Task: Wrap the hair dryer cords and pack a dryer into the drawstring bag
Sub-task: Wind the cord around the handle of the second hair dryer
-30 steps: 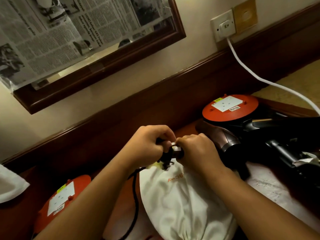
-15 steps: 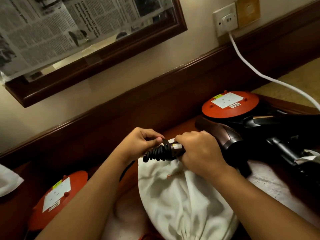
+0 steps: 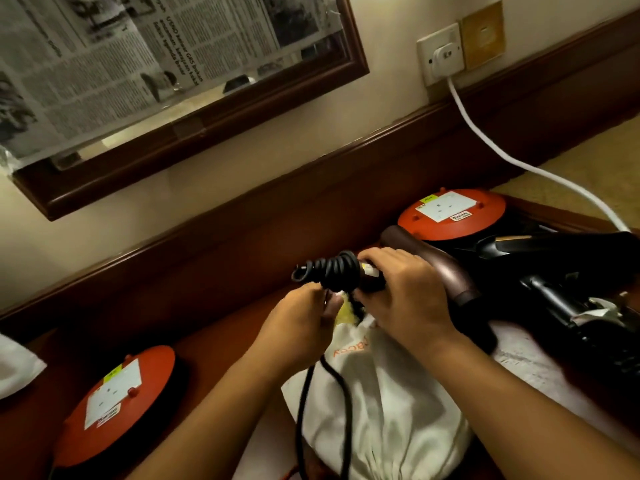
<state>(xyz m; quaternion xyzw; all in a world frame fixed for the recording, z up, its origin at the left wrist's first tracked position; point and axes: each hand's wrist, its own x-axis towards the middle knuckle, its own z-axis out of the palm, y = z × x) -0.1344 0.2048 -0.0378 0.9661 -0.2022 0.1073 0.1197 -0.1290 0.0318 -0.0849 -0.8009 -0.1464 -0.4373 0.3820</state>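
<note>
A brown hair dryer (image 3: 446,268) lies across the middle of the desk, its handle pointing left. Black cord (image 3: 332,271) is coiled in several turns round that handle. My right hand (image 3: 401,292) grips the handle just right of the coils. My left hand (image 3: 304,320) is below the coils and pinches the loose cord (image 3: 339,382), which hangs down over a white drawstring bag (image 3: 381,403) with orange lettering. The bag looks full and its top is bunched under my hands. A second, black dryer (image 3: 561,251) lies at the right.
Two round orange cable reels stand on the desk, one (image 3: 450,211) at the back right and one (image 3: 117,400) at the front left. A white cable (image 3: 502,150) runs from the wall socket (image 3: 443,53) to the right. A white cloth (image 3: 540,372) lies under the dryers.
My left hand has dropped from above the handle to below it, carrying the cord round. More coils sit on the handle, and the loose cord now hangs over the bag.
</note>
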